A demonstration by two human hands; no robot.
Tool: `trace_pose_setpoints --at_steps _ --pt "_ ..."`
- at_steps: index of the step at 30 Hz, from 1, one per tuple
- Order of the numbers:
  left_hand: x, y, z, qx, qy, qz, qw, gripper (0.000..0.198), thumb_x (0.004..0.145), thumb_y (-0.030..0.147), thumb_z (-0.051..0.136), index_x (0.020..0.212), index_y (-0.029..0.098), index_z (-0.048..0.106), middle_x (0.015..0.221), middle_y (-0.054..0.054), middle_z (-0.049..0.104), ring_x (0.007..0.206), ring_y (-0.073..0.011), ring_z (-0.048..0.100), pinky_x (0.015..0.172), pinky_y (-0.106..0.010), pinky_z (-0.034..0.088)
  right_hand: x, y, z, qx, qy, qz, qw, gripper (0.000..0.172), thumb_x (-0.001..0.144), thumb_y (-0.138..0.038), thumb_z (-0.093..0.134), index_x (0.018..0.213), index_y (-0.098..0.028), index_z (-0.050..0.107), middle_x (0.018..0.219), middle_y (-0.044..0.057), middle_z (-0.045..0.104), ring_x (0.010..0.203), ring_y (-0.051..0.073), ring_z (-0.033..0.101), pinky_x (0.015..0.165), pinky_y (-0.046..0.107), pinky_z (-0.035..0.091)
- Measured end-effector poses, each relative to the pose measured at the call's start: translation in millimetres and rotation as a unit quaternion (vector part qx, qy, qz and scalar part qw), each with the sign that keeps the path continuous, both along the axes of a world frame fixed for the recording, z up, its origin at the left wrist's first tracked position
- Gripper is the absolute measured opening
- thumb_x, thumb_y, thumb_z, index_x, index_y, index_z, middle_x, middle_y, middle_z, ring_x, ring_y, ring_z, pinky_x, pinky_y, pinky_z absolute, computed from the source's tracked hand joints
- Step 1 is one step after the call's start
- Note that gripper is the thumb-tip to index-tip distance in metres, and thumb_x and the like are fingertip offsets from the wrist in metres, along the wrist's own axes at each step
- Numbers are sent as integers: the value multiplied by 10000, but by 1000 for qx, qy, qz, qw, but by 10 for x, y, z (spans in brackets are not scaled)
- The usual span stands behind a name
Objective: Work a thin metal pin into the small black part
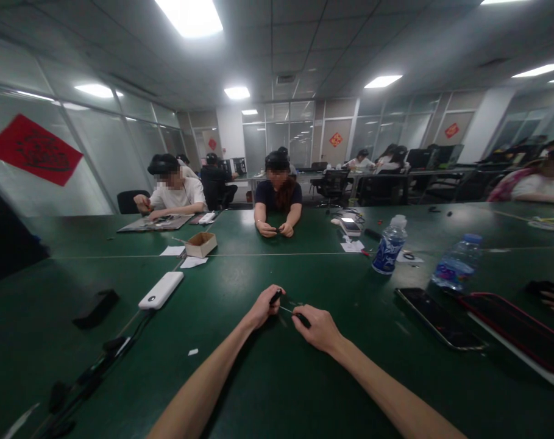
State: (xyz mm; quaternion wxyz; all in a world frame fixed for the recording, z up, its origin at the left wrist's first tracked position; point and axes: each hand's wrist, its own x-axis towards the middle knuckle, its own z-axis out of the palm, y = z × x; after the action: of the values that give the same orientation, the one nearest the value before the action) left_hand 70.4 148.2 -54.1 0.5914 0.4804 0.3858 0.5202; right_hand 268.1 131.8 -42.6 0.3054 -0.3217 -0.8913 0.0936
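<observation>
My left hand [264,308] is closed around a small black part [275,297], most of which the fingers cover. Held in my right hand [320,329] is a screwdriver [303,319] with a black handle. Its thin metal shaft points left at the black part; whether the tip touches it I cannot tell. Both hands are just above the green tabletop [240,390], near the middle of the view.
To the left lie a white power bank [161,290], black cables [98,366], a black object [95,308] and a small cardboard box [201,244]. Two bottles [389,245] and two phones [436,317] are on the right. A person [277,201] sits opposite.
</observation>
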Motion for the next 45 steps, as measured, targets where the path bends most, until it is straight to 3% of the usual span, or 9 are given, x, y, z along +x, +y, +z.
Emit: trace_pose_setpoints --at_steps 10,36,45 --pt "33 -25 28 0 -16 15 1000 435 772 596 529 876 180 453 518 88 383 394 -48 256 407 -180 159 -1 5 3 -1 -4 31 1000 244 937 -272 414 1051 -174 606 906 58 629 758 142 607 661 234 482" --pt "31 -32 44 4 -5 17 1000 316 797 501 525 826 204 422 511 83 410 381 -55 277 385 -166 171 14 -14 33 -7 -9 31 999 259 939 -310 432 1087 -183 604 942 55 614 736 125 592 630 211 472" --pt "25 -35 25 4 21 14 1000 319 809 511 491 788 202 415 506 81 413 359 -57 271 371 -174 174 24 -3 18 2 -50 30 998 315 942 -320 415 1190 -219 580 960 58 606 791 140 591 698 232 462"
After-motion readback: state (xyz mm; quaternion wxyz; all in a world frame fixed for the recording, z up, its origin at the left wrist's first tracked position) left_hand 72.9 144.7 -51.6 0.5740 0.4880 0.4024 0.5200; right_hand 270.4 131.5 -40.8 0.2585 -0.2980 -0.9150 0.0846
